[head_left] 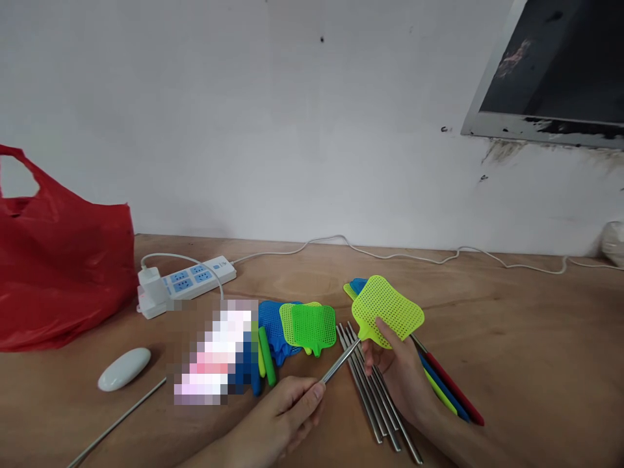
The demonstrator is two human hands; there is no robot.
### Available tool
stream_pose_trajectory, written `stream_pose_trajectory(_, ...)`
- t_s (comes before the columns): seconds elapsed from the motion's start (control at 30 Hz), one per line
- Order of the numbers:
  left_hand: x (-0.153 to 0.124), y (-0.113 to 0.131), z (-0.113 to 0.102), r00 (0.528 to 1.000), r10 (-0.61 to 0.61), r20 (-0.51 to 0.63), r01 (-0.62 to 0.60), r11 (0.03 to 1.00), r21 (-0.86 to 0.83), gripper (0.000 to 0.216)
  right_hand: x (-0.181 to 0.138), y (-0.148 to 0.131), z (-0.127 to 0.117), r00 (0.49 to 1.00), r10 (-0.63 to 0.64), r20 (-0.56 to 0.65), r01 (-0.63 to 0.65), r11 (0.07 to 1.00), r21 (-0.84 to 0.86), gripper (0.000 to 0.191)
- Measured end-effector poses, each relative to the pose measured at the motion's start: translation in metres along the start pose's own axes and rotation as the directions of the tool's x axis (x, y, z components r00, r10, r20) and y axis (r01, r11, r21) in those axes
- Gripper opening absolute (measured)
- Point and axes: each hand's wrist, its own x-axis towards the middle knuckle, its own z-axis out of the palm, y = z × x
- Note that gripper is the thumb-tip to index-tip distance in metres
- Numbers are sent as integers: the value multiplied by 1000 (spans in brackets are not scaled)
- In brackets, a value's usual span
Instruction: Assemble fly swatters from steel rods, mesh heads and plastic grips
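Note:
My left hand (287, 413) is closed around a shiny metal rod (340, 361), which slants up to the right. The rod's upper end meets the neck of a yellow fly swatter head (387, 311). My right hand (402, 374) pinches that mesh head, thumb on its face and fingers behind. Under the hands lie several loose metal rods (365, 383). Left of them are loose swatter heads: a green head (314, 327) over a yellow one, and blue heads (269, 323). Green, yellow and blue handle tubes, among them a green tube (267, 357), lie nearby.
Beyond my right hand lie swatters with red (461, 395), blue and yellow handles, partly hidden. On the left are a red plastic bag (68, 266), a power strip (192, 279), a white oval object (124, 369), a thin rod (117, 422) and a pixelated patch. A cable (400, 258) runs along the wall.

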Motion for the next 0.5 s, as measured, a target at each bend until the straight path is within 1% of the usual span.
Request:
stream_pose_trajectory(0.07,0,1,1,1000,3,5,-4,1000,20,65,2,0,-1,997,-25,-73,26,1000,7,46)
stream_pose_trajectory(0.13,0,0,1,1000,17,-9,-17,999,36,66,2,1,-2,995,-50,-90,49,999,-13,46)
stream_pose_trajectory(0.33,-1,-9,4,982,163,-99,-155,985,82,65,-4,1,1,999,-47,7,48,995,-87,46)
stream_pose_trajectory(0.4,-1,-10,4,985,151,-82,-145,987,71,65,-4,1,1,999,-48,8,48,994,-99,46)
stream_pose_trajectory(0.5,2,-10,3,995,93,-43,-92,995,29,67,-3,4,0,999,-33,31,36,994,-101,45)
